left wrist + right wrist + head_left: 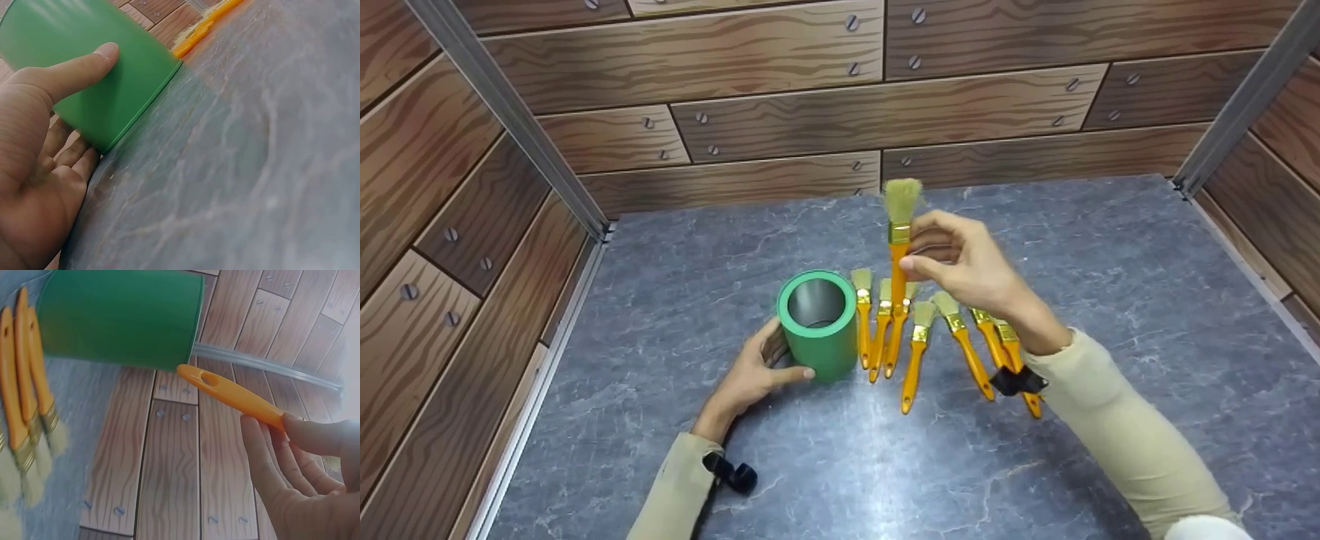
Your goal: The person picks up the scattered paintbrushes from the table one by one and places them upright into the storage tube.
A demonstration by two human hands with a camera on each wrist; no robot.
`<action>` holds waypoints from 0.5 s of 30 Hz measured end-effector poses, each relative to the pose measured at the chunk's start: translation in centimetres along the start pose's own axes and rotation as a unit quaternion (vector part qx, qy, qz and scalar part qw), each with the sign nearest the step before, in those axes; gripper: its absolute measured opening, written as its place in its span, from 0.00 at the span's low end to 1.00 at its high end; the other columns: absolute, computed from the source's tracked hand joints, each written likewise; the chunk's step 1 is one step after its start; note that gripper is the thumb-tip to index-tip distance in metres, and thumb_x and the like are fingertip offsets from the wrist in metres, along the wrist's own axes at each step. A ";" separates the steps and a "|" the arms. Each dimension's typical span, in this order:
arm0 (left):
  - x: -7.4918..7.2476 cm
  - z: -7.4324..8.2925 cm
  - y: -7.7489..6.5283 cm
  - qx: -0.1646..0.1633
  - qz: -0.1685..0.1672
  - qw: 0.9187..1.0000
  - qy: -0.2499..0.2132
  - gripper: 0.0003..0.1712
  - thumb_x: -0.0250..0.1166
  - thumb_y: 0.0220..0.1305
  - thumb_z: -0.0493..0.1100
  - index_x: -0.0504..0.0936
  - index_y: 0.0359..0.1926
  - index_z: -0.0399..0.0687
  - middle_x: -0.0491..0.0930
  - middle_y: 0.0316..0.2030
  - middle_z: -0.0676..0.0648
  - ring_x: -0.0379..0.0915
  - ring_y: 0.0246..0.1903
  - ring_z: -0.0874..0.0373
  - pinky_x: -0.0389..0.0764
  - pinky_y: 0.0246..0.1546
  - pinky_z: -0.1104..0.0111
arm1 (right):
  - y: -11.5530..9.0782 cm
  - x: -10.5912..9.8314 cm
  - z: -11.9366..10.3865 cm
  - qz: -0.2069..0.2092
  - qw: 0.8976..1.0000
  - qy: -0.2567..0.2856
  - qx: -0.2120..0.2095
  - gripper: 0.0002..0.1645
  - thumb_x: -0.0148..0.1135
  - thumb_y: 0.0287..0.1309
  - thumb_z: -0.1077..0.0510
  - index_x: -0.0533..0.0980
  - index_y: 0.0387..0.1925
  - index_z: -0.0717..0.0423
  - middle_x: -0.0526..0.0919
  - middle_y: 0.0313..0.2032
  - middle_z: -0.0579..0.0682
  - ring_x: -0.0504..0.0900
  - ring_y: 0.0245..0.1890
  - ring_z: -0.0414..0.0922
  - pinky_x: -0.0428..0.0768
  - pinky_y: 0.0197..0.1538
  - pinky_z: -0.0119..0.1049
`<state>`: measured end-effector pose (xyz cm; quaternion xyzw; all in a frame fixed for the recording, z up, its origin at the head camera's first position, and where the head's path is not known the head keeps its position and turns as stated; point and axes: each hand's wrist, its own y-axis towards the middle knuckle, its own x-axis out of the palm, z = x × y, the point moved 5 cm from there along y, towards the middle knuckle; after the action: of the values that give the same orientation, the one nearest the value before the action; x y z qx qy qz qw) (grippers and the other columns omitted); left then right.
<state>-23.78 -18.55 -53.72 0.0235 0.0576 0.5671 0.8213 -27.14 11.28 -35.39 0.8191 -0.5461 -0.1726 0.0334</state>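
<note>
My right hand (pixel 971 266) pinches a paintbrush (pixel 898 259) by its orange handle between thumb and fingers. Pale bristles point up, and the brush is lifted off the table. In the right wrist view the handle (pixel 239 398) shows its hanging hole near the green container (pixel 124 320). That container (pixel 823 358) is an upright cylinder with an open top and a dark inside. Around its left side curls my left hand (pixel 754 367), the thumb lying on the near wall. Several more paintbrushes (pixel 914 367) lie on the table right of the container, some partly hidden under my right arm.
A grey marbled tabletop (pixel 675 285) carries everything. Wood-patterned walls (pixel 780 60) rise at the back and both sides, with metal corner posts (pixel 521 127). Black wrist devices sit on both sleeves (pixel 667 487).
</note>
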 end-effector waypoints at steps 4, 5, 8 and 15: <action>0.0 0.0 0.0 0.004 -0.002 1.000 0.000 0.59 0.84 0.56 0.36 0.62 0.83 0.63 0.66 0.80 0.53 0.57 0.81 0.55 0.59 0.83 0.60 | 0.4 1.0 -0.6 -0.007 1.000 0.010 -0.012 0.17 0.68 0.67 0.73 0.78 0.55 0.68 0.87 0.46 0.64 0.91 0.43 0.51 0.93 0.50 0.46; 0.0 0.0 0.1 0.004 -0.003 1.000 0.001 0.59 0.83 0.56 0.36 0.62 0.83 0.63 0.66 0.80 0.53 0.57 0.81 0.55 0.59 0.83 0.60 | 0.6 1.2 -0.8 -0.008 1.000 0.012 -0.016 0.17 0.68 0.67 0.73 0.78 0.55 0.68 0.87 0.46 0.63 0.91 0.42 0.51 0.93 0.49 0.46; 0.0 0.0 0.2 0.005 -0.005 1.000 -0.001 0.58 0.83 0.56 0.36 0.63 0.82 0.63 0.67 0.79 0.53 0.58 0.81 0.55 0.60 0.83 0.60 | 0.9 2.0 -1.1 -0.011 0.999 0.025 -0.023 0.17 0.68 0.67 0.73 0.79 0.55 0.68 0.88 0.46 0.63 0.91 0.42 0.51 0.93 0.50 0.46; -0.1 -0.1 0.1 0.006 -0.002 1.000 -0.001 0.58 0.84 0.56 0.36 0.63 0.82 0.63 0.68 0.79 0.52 0.59 0.80 0.55 0.61 0.83 0.59 | 1.7 3.6 -1.8 -0.023 0.998 0.035 -0.046 0.16 0.69 0.67 0.72 0.80 0.54 0.67 0.88 0.45 0.62 0.91 0.42 0.51 0.93 0.50 0.47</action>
<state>-23.91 -18.65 -53.84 0.0289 0.0602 0.5650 0.8224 -26.80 7.09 -34.18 0.8345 -0.5174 -0.1690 0.0860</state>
